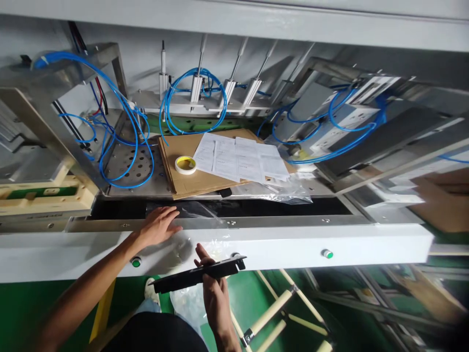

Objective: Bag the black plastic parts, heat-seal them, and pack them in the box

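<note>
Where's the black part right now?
Head view, lower middle: the black part is in the right hand, overlapping the lower edge of the white panel, below and right of the left hand.

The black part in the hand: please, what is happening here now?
A person's right hand holds a thin black part in front of the white panel. The left hand is at clear plastic film; whether it grips it is unclear. Beyond them, a tape roll and papers lie on cardboard.
</note>
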